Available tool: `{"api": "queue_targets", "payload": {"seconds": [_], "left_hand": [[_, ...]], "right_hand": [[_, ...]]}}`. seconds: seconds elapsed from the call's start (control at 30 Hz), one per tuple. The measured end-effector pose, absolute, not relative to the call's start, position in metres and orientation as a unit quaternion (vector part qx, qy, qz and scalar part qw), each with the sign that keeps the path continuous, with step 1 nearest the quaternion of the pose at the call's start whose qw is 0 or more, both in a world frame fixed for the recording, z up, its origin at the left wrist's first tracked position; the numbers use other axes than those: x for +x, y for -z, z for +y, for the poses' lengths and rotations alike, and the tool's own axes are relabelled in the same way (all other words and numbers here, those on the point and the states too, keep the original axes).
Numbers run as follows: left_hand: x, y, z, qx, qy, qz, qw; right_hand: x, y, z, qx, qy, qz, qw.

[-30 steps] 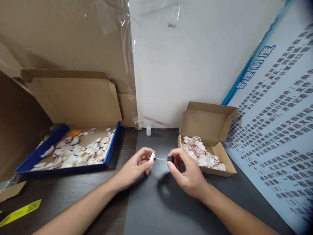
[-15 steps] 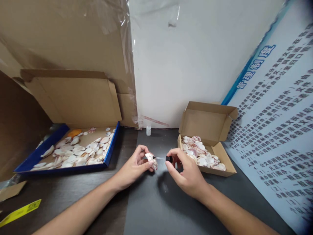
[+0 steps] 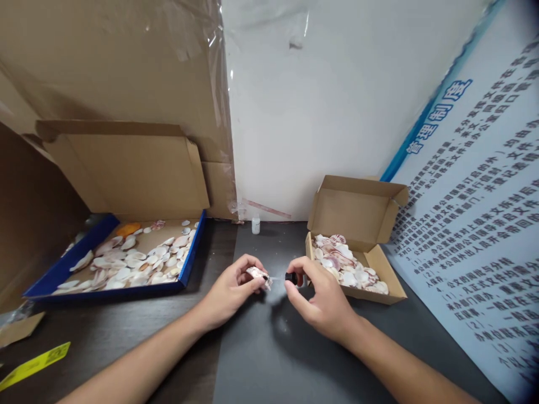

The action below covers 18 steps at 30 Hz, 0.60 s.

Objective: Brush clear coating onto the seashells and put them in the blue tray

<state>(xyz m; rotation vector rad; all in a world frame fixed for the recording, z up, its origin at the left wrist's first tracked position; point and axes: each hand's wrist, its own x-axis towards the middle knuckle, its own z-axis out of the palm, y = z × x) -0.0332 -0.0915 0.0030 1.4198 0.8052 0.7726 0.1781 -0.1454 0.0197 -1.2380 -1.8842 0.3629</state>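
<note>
My left hand is closed on a pale, reddish-speckled seashell, pinched between thumb and fingers. A small dark spot shows at the shell's right edge. Facing it, my right hand pinches the black cap of a brush applicator. The applicator's thin pale stem points left, and its tip is at or very close to the shell; I cannot tell whether they touch. Behind both hands a small white bottle stands upright near the wall.
To the left lies a blue-sided cardboard box holding many shells, lid raised. A smaller cardboard box of shells stands beside my right hand. A yellow label strip lies at the lower left. A printed board leans at the right.
My left hand has tilted the shell, so it now shows narrower and a little lower. The applicator has shifted slightly down, still aimed at the shell.
</note>
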Motion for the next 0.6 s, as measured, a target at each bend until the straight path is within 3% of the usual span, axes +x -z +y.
{"api": "queue_targets", "payload": {"seconds": [0.33, 0.6], "left_hand": [[-0.038, -0.008, -0.095, 0.755, -0.299, 0.415, 0.409], [-0.04, -0.014, -0.102, 0.801, -0.249, 0.39, 0.38]], "right_hand": [[0.179, -0.02, -0.145, -0.504, -0.15, -0.73, 0.437], [0.179, -0.019, -0.147, -0.485, -0.137, -0.736, 0.452]]}}
